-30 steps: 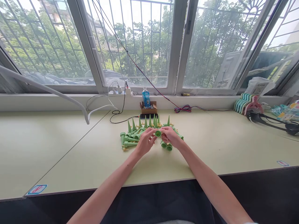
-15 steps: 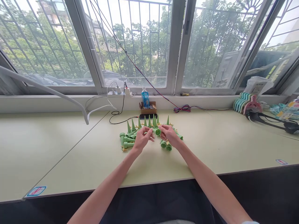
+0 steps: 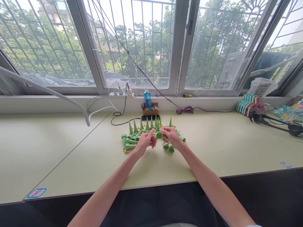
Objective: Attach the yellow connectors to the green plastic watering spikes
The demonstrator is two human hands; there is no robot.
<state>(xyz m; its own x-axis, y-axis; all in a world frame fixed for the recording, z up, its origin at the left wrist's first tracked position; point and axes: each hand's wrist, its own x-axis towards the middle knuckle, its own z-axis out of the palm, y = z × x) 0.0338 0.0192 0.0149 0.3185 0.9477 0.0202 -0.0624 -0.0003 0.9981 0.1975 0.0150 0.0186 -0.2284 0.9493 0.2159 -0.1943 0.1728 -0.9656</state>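
A green plastic plant-watering spike sits between my hands, its round open end towards me. My right hand pinches at its right side with thumb and fingers. My left hand is closed at its left, thumb raised against the forefinger; whatever it pinches is too small to make out. Behind stand several upright green cones with small yellow pieces at their bases. More green spikes lie piled left of my left hand. Two spikes lie below my right hand, open ends facing me.
A phone lies behind the cones, before a small cardboard box and a blue-labelled bottle. A coiled cable rests near the sill. At the right are hangers and a black strap-like object.
My left hand's fingers have curled in and its thumb has risen. The spike between my hands has shifted slightly left and down. My right hand has barely moved.
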